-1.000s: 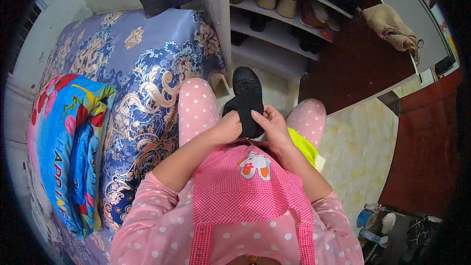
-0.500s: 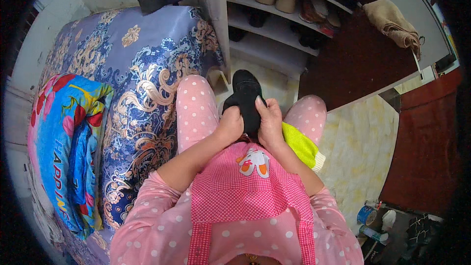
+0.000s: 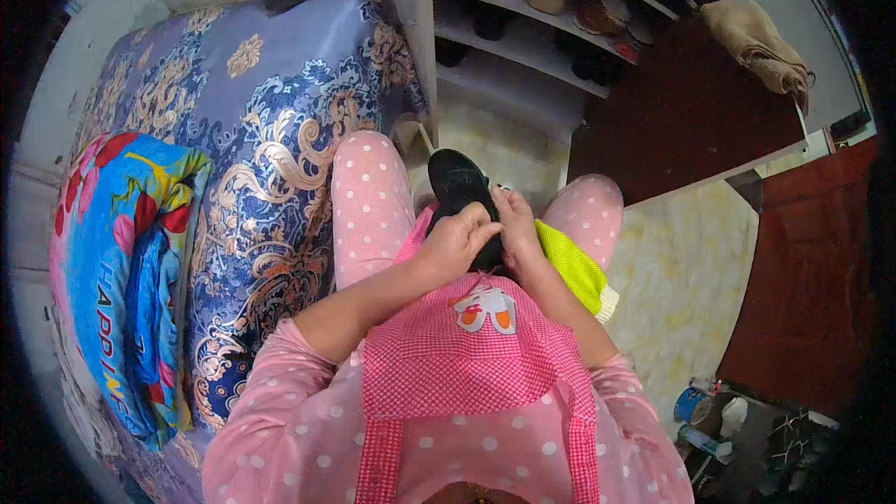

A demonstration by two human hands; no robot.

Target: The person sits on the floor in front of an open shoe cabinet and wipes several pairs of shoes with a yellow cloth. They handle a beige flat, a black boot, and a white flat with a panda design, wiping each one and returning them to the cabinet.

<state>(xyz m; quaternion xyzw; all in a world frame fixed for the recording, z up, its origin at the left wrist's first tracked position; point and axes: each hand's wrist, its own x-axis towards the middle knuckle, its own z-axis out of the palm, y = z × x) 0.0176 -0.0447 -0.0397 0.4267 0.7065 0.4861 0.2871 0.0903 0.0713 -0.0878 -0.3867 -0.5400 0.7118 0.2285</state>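
A black shoe (image 3: pixel 452 174) is held over my lap, its toe pointing away from me and slightly left. My left hand (image 3: pixel 456 241) lies across the middle of the shoe with its fingers curled over it. On the shoe's right side, my right hand (image 3: pixel 514 224) grips the edge, its thumb and fingers close to my left fingertips. My hands and the pink checked apron (image 3: pixel 467 345) hide the shoe's near end. A bright yellow-green knitted cloth (image 3: pixel 574 266) with a cream edge hangs over my right thigh, beside my right wrist.
To the left, a bed with a blue patterned cover (image 3: pixel 271 131) carries a folded colourful blanket (image 3: pixel 121 261). Ahead stands a shoe rack (image 3: pixel 523 75) with several shoes. A dark red panel (image 3: pixel 681 121) at right has a beige cloth (image 3: pixel 751 33) over its corner.
The shoe's toe has swung left and toward me. My left hand has moved right, onto the top of the shoe, close to my right hand.
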